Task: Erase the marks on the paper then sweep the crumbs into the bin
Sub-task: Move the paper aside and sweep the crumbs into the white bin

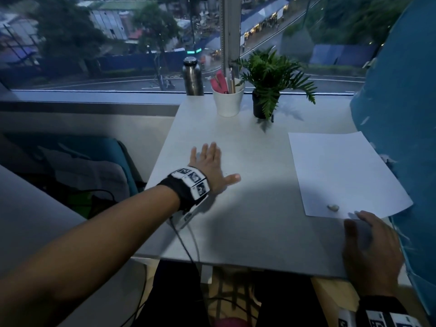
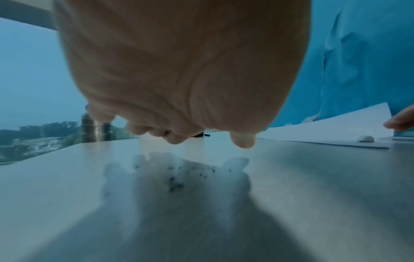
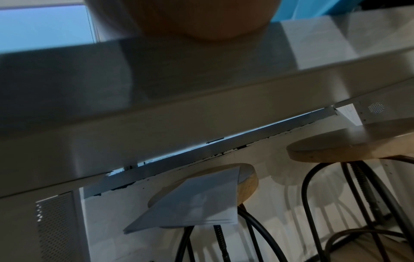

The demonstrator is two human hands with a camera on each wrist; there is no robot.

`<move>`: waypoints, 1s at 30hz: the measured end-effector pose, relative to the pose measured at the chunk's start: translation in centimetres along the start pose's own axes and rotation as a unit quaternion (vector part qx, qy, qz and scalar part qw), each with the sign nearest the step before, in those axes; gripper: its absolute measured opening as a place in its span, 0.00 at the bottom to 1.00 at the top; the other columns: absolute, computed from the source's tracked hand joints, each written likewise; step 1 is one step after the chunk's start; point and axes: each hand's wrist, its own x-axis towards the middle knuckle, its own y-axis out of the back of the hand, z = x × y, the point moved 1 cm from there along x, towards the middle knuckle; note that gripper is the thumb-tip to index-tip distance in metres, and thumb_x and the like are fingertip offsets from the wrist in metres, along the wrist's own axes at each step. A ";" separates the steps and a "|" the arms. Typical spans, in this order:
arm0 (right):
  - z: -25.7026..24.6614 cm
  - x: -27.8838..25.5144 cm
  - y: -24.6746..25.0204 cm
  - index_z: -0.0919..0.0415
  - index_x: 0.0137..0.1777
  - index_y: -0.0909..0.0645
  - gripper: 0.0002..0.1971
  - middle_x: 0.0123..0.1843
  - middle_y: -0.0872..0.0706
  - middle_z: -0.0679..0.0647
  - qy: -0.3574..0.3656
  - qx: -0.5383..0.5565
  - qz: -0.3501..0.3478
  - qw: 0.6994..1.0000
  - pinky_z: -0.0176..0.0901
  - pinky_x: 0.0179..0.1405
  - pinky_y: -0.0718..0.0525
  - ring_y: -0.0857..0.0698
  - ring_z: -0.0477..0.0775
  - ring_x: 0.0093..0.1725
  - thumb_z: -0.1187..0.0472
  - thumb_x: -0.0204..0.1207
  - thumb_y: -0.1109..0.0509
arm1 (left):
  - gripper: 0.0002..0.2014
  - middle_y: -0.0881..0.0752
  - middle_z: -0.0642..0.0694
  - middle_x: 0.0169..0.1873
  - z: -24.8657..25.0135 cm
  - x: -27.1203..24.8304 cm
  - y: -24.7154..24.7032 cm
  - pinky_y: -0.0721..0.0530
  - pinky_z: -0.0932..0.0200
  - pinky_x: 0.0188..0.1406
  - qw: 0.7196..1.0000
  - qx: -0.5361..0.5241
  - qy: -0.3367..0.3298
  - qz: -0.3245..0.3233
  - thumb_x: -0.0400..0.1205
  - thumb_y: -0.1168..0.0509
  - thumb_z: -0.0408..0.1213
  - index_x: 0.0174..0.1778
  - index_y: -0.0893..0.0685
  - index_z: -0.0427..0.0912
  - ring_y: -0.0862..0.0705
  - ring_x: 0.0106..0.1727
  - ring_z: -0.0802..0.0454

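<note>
2 hands are showing in the head view. At centre left, my left hand (image 1: 208, 167) is hovering flat, fingers spread, holding nothing, over dark crumbs (image 2: 179, 179) on the table (image 1: 247, 208). At lower right, my right hand (image 1: 370, 244) is resting with fingers straight by the paper (image 1: 342, 171) and eraser (image 1: 333, 207). I am seeing no bin; a fast sweep risks scattering crumbs onto the floor.

Dim bluish dusk light is coming thru the window (image 1: 118, 43). The left hand (image 2: 179, 70) is casting a soft shadow on the table (image 2: 313, 177). Head view is bending at edges; wrist views are showing motion blur, esp. close up.
</note>
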 end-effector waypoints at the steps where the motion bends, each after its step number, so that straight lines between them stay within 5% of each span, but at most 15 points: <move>1: -0.1 0.0 0.0 0.63 0.67 0.22 0.55 0.69 0.18 0.66 -0.004 0.001 0.004 1.000 0.65 0.73 0.29 0.23 0.69 0.69 0.17 0.67 0.62 | 0.54 0.67 0.42 0.84 0.9 0.8 0.4 0.66 0.36 0.81 0.999 -0.008 -0.032 -0.001 0.76 0.59 0.78 0.85 0.65 0.40 0.65 0.85 0.42; 6: -0.2 0.0 0.1 0.63 0.68 0.22 0.56 0.69 0.18 0.65 -0.014 0.010 0.008 1.000 0.64 0.72 0.29 0.23 0.69 0.69 0.16 0.65 0.62 | 0.48 0.65 0.47 0.85 1.3 4.1 0.9 0.59 0.40 0.82 0.997 -0.022 -0.036 -0.066 0.80 0.58 0.74 0.86 0.64 0.44 0.62 0.86 0.42; 13: 0.2 -0.4 0.1 0.65 0.65 0.21 0.46 0.64 0.17 0.67 0.041 0.001 0.020 0.999 0.63 0.67 0.25 0.21 0.68 0.64 0.24 0.75 0.57 | 0.48 0.64 0.47 0.85 -4.6 -1.2 -1.7 0.60 0.41 0.83 0.998 -0.002 -0.055 -0.041 0.80 0.57 0.72 0.86 0.64 0.44 0.61 0.86 0.46; 18: 0.2 -0.5 0.2 0.64 0.68 0.24 0.46 0.67 0.18 0.67 0.030 0.010 0.011 0.999 0.65 0.70 0.27 0.23 0.69 0.68 0.23 0.73 0.56 | 0.59 0.55 0.36 0.86 -3.1 -2.4 -0.5 0.66 0.39 0.82 0.994 0.098 0.054 -0.003 0.73 0.62 0.81 0.86 0.57 0.34 0.58 0.86 0.38; 21: 0.5 -0.5 0.1 0.62 0.68 0.24 0.41 0.68 0.19 0.65 0.018 0.005 0.002 1.000 0.66 0.71 0.28 0.24 0.68 0.69 0.28 0.73 0.53 | 0.54 0.56 0.39 0.86 1.8 -1.0 0.9 0.65 0.38 0.81 0.993 0.059 -0.083 0.052 0.75 0.59 0.78 0.86 0.56 0.38 0.58 0.86 0.40; 24: 0.6 -0.4 0.1 0.61 0.67 0.24 0.39 0.67 0.18 0.64 0.013 -0.003 0.005 1.000 0.64 0.71 0.28 0.23 0.67 0.68 0.29 0.74 0.52 | 0.47 0.58 0.46 0.86 7.6 -0.2 0.5 0.66 0.37 0.81 0.973 0.061 -0.222 0.018 0.80 0.58 0.73 0.87 0.58 0.45 0.60 0.86 0.44; 30: 0.5 -0.6 0.2 0.62 0.67 0.23 0.39 0.68 0.18 0.64 0.013 0.008 -0.001 1.000 0.66 0.72 0.29 0.24 0.68 0.69 0.30 0.73 0.51 | 0.44 0.63 0.56 0.85 7.6 0.6 -1.7 0.73 0.33 0.78 0.980 0.047 -0.195 -0.013 0.79 0.61 0.74 0.86 0.63 0.53 0.65 0.86 0.48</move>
